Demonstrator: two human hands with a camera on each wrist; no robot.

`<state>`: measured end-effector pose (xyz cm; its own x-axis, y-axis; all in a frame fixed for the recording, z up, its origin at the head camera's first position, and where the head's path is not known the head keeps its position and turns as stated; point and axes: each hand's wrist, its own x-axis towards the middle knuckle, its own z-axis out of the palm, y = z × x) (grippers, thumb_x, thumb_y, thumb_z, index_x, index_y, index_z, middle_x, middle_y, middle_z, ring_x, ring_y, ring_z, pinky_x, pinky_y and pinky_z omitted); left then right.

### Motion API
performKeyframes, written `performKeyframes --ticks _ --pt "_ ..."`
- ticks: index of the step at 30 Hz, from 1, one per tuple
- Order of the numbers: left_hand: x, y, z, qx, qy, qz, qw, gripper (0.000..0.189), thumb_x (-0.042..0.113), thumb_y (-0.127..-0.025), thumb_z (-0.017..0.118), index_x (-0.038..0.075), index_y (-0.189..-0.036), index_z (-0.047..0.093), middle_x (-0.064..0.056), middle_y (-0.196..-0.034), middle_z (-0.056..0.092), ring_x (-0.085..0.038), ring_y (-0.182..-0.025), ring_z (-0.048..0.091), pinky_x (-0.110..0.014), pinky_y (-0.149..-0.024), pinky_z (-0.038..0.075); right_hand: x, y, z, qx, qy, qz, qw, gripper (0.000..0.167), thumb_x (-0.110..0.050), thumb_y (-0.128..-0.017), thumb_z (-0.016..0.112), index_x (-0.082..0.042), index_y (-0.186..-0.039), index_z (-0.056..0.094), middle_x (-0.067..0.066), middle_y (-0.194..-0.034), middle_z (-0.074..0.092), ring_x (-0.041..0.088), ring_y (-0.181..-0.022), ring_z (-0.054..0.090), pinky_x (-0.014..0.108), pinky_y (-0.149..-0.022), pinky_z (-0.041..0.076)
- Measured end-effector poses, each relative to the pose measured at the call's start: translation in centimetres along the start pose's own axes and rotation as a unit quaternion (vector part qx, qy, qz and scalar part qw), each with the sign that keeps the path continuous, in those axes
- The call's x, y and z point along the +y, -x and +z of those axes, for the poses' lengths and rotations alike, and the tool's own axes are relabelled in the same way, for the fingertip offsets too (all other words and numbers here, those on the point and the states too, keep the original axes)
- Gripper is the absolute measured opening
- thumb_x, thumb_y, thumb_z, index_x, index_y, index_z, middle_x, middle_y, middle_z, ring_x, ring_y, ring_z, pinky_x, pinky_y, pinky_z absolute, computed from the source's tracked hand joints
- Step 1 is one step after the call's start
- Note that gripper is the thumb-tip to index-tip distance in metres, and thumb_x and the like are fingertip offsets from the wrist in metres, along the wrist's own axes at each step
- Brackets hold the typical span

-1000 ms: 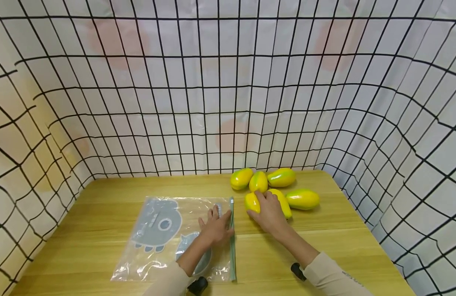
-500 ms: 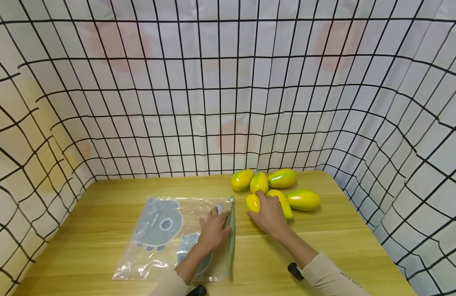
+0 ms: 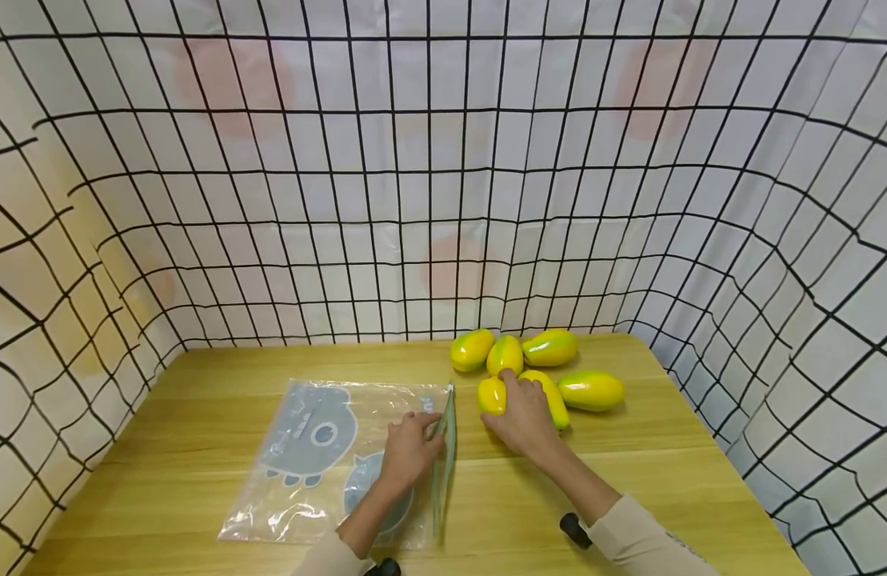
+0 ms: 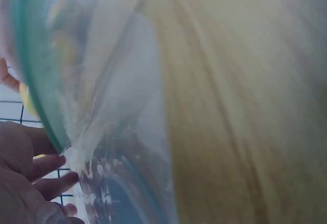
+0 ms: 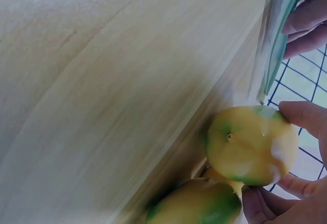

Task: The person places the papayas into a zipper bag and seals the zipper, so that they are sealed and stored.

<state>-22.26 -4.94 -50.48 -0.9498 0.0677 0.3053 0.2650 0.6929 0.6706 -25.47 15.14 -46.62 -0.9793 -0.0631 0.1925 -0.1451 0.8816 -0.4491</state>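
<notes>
A clear zip bag [image 3: 321, 512] with grey-blue cartoon prints lies on the table, its green zip edge [image 3: 449, 456] facing right. My left hand [image 3: 409, 452] pinches the bag beside that edge, and the two lips of the mouth stand slightly apart. In the left wrist view the clear film rises from the fingers [image 4: 53, 183]. My right hand [image 3: 524, 412] grips a yellow-green papaya [image 3: 492, 395], thumb on one side and fingers on the other. The right wrist view shows the papaya's rounded end [image 5: 250, 145], with another papaya [image 5: 199, 203] close below it.
Several more papayas lie grouped around the right hand: one [image 3: 551, 398] right beside it, one [image 3: 591, 390] farther right, and others [image 3: 504, 354] behind. A white curtain with a black grid [image 3: 443, 200] encloses the wooden table [image 3: 630, 480] at the back and sides.
The left hand has gone from lying spread on the bag to pinching it near the zip edge, drawing slightly left. The bag's lips have parted. The right hand stays on the papaya.
</notes>
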Motion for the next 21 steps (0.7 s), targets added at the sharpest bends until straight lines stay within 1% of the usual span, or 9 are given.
performKeyframes --ticks 4,6,8,10,13,15,17,19,21 --pt "-0.09 -0.07 0.43 0.028 0.007 -0.001 0.9996 0.03 0.001 -0.078 0.071 0.002 -0.108 0.078 -0.019 -0.099 0.076 -0.049 -0.112 0.065 -0.066 -0.097 0.042 -0.24 -0.03 -0.21 -0.003 -0.016 0.008 0.9998 0.072 -0.033 -0.078 0.081 -0.005 -0.138 0.052 0.024 -0.122 0.064 0.04 -0.115 0.053 0.051 -0.093 0.046" --pt "-0.07 -0.13 0.64 0.038 0.015 -0.002 0.9992 0.03 -0.001 -0.077 0.072 0.002 -0.106 0.078 -0.017 -0.094 0.078 -0.052 -0.118 0.061 -0.069 -0.101 0.039 -0.31 -0.04 -0.29 -0.005 -0.021 0.011 0.9997 0.072 -0.032 -0.078 0.081 -0.004 -0.138 0.052 0.024 -0.123 0.064 0.041 -0.117 0.053 0.052 -0.094 0.046" --pt "-0.03 -0.18 0.79 0.048 0.019 -0.003 0.9987 0.029 -0.001 -0.076 0.071 0.002 -0.104 0.079 -0.01 -0.082 0.078 -0.045 -0.109 0.068 -0.064 -0.098 0.041 -0.41 -0.05 -0.34 -0.006 -0.026 0.014 0.9996 0.072 -0.032 -0.078 0.081 -0.005 -0.138 0.052 0.023 -0.123 0.064 0.041 -0.118 0.053 0.052 -0.095 0.046" --pt "0.04 -0.19 0.81 0.054 0.015 -0.001 0.9984 0.029 -0.001 -0.075 0.072 0.003 -0.102 0.079 -0.004 -0.07 0.075 -0.034 -0.09 0.073 -0.057 -0.092 0.044 -0.46 -0.05 -0.37 -0.006 -0.03 0.015 0.9994 0.072 -0.032 -0.079 0.08 -0.005 -0.139 0.052 0.022 -0.124 0.064 0.041 -0.118 0.053 0.052 -0.095 0.046" --pt "0.05 -0.12 0.81 0.059 -0.002 0.0 0.9982 0.028 0.001 -0.073 0.073 0.006 -0.1 0.08 0.001 -0.062 0.07 -0.019 -0.067 0.067 -0.047 -0.081 0.043 -0.51 -0.05 -0.36 -0.004 -0.036 0.016 0.9992 0.072 -0.032 -0.079 0.079 -0.005 -0.14 0.051 0.022 -0.125 0.063 0.04 -0.119 0.053 0.052 -0.096 0.046" --pt "0.03 -0.05 0.77 0.056 -0.013 0.007 0.9983 0.028 0.002 -0.073 0.073 0.007 -0.1 0.081 0.0 -0.06 0.068 -0.017 -0.063 0.063 -0.046 -0.078 0.042 -0.44 -0.05 -0.39 -0.002 -0.038 0.015 0.9992 0.073 -0.031 -0.079 0.079 -0.005 -0.141 0.05 0.021 -0.124 0.063 0.039 -0.118 0.055 0.051 -0.096 0.047" --pt "0.02 0.03 0.7 0.047 -0.022 0.016 0.9985 0.028 0.002 -0.073 0.072 0.006 -0.1 0.081 -0.005 -0.068 0.072 -0.022 -0.069 0.066 -0.05 -0.081 0.043 -0.39 -0.08 -0.47 0.0 -0.043 0.015 0.999 0.075 -0.03 -0.079 0.079 -0.004 -0.142 0.049 0.021 -0.123 0.063 0.037 -0.116 0.057 0.051 -0.095 0.049" --pt "0.01 0.1 0.6 0.035 -0.028 0.023 0.9988 0.03 0.002 -0.074 0.07 0.005 -0.102 0.081 -0.012 -0.079 0.075 -0.031 -0.078 0.071 -0.058 -0.086 0.043 -0.35 -0.13 -0.58 0.002 -0.047 0.015 0.9988 0.076 -0.03 -0.079 0.079 -0.004 -0.143 0.047 0.021 -0.122 0.063 0.036 -0.113 0.059 0.051 -0.092 0.051" --pt "0.05 0.15 0.48 0.023 -0.03 0.025 0.999 0.031 0.001 -0.075 0.069 0.004 -0.104 0.08 -0.02 -0.093 0.076 -0.041 -0.092 0.072 -0.069 -0.093 0.04 -0.33 -0.16 -0.68 0.001 -0.053 0.017 0.9984 0.078 -0.031 -0.079 0.079 -0.005 -0.144 0.046 0.021 -0.122 0.063 0.035 -0.11 0.061 0.051 -0.091 0.052"
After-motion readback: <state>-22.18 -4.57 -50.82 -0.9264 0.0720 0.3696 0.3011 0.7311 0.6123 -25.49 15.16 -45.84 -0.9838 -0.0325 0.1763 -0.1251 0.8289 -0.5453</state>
